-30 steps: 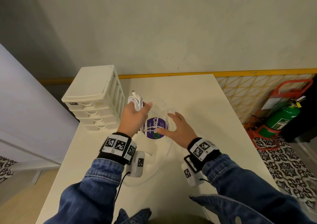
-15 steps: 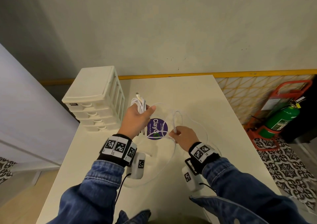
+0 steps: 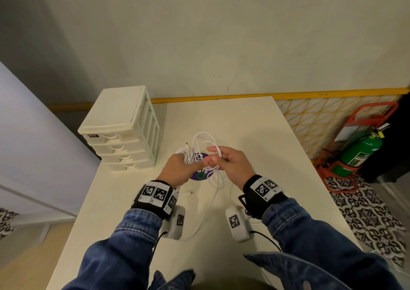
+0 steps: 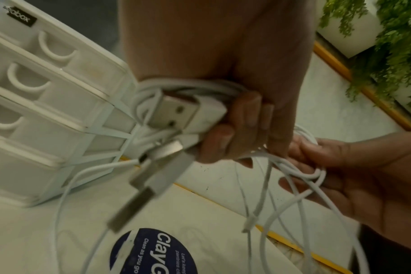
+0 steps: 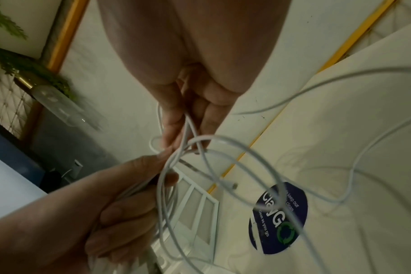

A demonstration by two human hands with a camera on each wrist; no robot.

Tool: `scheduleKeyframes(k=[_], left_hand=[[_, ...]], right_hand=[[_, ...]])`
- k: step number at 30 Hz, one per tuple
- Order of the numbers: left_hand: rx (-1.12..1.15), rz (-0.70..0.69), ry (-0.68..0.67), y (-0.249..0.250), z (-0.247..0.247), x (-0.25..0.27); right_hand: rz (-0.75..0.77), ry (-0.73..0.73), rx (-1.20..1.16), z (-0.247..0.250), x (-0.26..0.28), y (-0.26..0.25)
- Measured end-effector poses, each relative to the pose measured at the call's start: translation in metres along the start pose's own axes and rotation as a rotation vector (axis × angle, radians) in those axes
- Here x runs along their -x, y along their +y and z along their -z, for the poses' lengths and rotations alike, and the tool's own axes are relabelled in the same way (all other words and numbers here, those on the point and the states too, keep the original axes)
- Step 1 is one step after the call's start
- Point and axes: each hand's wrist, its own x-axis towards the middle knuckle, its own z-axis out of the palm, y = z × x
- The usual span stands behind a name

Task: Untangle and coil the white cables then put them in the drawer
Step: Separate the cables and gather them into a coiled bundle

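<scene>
Centrally, a tangle of thin white charging cables (image 3: 199, 147) is held above the cream-white table (image 3: 255, 134), between both hands. Several gathered loops and flat metal USB plugs (image 4: 176, 113) are gripped in the left hand (image 3: 177, 167), whose fingers (image 4: 232, 129) are curled round the bundle. One strand is pinched by the right hand (image 3: 230, 163) between thumb and fingers (image 5: 171, 126), with a small loop crossing just past the fingertips. Both hands are close together, almost touching. Loose lengths of cable are seen hanging from the hands to the table top and trailing toward the near edge between the two wrists. A round purple sticker with white lettering and a green ring (image 3: 200, 175) is partly covered by the hands and the cables. To the left of the hands, on the same table, a cream plastic four-drawer cabinet (image 3: 119, 127) is set, with all its drawers pushed in. Marker-patterned wristbands and blue denim sleeves (image 3: 124, 245) are worn on both arms. Beyond the table's right edge, a green fire extinguisher in an orange-red stand (image 3: 359, 150) is placed on a patterned tile floor.
</scene>
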Motion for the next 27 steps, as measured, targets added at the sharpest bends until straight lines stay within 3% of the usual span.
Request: scheduleKeyframes(k=[3, 10, 12, 18, 23, 27], left_hand=[[0.046, 0.029, 0.007, -0.002, 0.0, -0.001], [0.224, 0.062, 0.275, 0.0, 0.009, -0.008], [0.331, 0.105, 0.306, -0.001, 0.012, -0.01], [0.542, 0.069, 0.215, 0.004, 0.02, -0.008], [0.501, -0.013, 0.098, 0.001, 0.022, -0.007], [0.465, -0.049, 0.028, -0.006, 0.026, -0.004]], right_hand=[[0.013, 0.019, -0.017, -0.001, 0.001, -0.001], [-0.021, 0.274, 0.111, 0.0, 0.0, 0.007], [0.017, 0.281, 0.131, 0.002, 0.003, 0.007], [-0.029, 0.135, 0.357, 0.004, 0.004, 0.016], [-0.146, 0.115, 0.203, -0.006, 0.008, -0.011], [-0.135, 0.146, 0.023, -0.017, 0.006, -0.023]])
